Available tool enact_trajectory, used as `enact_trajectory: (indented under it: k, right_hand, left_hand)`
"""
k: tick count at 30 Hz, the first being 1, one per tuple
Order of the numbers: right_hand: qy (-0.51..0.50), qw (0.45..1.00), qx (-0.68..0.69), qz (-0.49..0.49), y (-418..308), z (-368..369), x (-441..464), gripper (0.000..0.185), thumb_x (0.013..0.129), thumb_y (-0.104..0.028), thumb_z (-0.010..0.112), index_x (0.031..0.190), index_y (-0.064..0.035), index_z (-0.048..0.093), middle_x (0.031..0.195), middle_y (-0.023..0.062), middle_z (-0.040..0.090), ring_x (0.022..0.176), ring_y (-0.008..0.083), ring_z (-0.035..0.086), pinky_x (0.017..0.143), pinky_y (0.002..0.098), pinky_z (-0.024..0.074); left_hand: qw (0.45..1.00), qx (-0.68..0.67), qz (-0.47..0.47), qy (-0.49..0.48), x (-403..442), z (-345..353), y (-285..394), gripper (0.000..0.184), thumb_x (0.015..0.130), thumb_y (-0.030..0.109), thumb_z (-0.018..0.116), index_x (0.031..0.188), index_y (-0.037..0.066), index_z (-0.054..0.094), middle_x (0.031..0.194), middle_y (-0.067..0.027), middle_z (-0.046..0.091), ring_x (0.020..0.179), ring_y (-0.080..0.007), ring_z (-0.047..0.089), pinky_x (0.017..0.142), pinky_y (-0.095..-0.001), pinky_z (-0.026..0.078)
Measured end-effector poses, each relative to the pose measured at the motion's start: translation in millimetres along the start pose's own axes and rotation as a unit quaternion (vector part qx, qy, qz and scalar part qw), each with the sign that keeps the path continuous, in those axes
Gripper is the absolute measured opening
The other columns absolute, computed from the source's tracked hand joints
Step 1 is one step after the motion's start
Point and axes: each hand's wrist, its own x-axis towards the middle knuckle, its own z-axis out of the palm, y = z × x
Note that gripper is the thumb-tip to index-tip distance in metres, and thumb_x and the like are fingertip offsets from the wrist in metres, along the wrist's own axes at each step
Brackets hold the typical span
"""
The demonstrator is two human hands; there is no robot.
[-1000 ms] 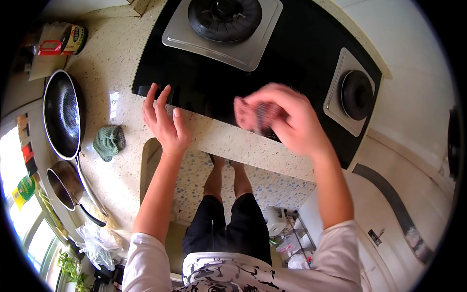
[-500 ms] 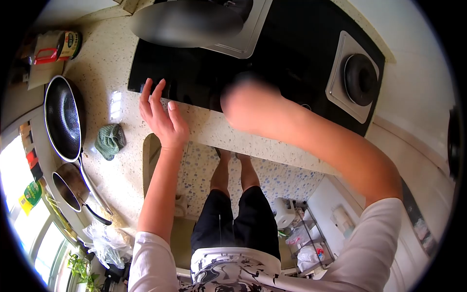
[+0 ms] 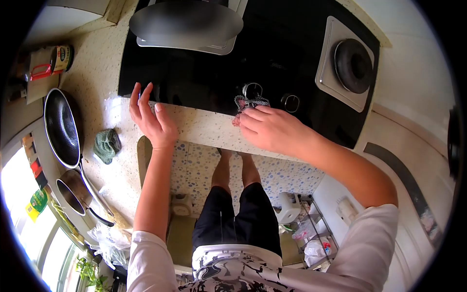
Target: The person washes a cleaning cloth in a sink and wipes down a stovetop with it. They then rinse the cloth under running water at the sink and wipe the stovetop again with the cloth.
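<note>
A crumpled dark patterned cloth (image 3: 249, 102) with reddish parts lies at the front edge of the black glass cooktop (image 3: 194, 80). My right hand (image 3: 276, 127) has its fingers closed over this cloth, close to two round control knobs, a left knob (image 3: 253, 90) and a right knob (image 3: 291, 103). At the cooktop's front left corner, my left hand (image 3: 154, 122) is open, fingers apart and holding nothing. Whether its fingertips touch the glass I cannot tell. Part of the cloth is hidden under my right hand.
A black burner (image 3: 352, 65) sits at the cooktop's right. A blurred grey rounded shape (image 3: 185, 24) covers the left burner area. On the left counter are a green cloth (image 3: 107, 146), a frying pan (image 3: 63, 129), a small saucepan (image 3: 72, 194) and plastic bags (image 3: 109, 241).
My right hand, blurred before, has shifted right and toward the front edge, and the cloth and knobs now show. My left hand stays open at the corner. The view has shifted slightly.
</note>
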Motion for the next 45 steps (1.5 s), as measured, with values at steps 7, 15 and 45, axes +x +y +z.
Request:
enact_trajectory:
  k: [7, 15, 45]
  right_hand:
    - [0.037, 0.995, 0.004, 0.093, -13.9, 1.6, -15.2, 0.02, 0.09, -0.015, 0.072, 0.106, -0.0026, 0.071, 0.114, 0.0059, 0.069, 0.107, 0.0201, 0.065, 0.093, 0.0335, 0.0576]
    - [0.02, 0.991, -0.024, 0.128, -16.3, -0.8, -28.1, 0.031, 0.091, -0.02, 0.075, 0.117, -0.0039, 0.07, 0.112, 0.0032, 0.065, 0.106, 0.0217, 0.063, 0.091, 0.0349, 0.0564]
    - [0.147, 0.915, 0.25, 0.282, -12.8, -20.3, 10.3, 0.034, 0.075, 0.002, 0.081, 0.107, -0.0053, 0.073, 0.106, 0.0081, 0.067, 0.095, 0.0301, 0.066, 0.083, 0.0379, 0.0566]
  left_hand:
    - [1.0, 0.004, 0.001, -0.005, 0.7, -0.2, 0.3, 0.055, 0.113, 0.046, 0.039, 0.138, 0.006, 0.066, 0.153, -0.0189, 0.053, 0.141, -0.0379, 0.048, 0.119, -0.0484, 0.037]
    - [1.0, 0.003, 0.006, -0.01, 0.3, 0.1, -0.3, 0.054, 0.113, 0.045, 0.039, 0.137, 0.006, 0.067, 0.153, -0.019, 0.052, 0.141, -0.0374, 0.049, 0.119, -0.0485, 0.037]
    - [1.0, 0.023, -0.004, -0.012, 0.4, -1.2, 0.6, 0.049, 0.111, 0.039, 0.041, 0.134, 0.005, 0.069, 0.152, -0.0194, 0.054, 0.14, -0.0388, 0.049, 0.118, -0.049, 0.038]
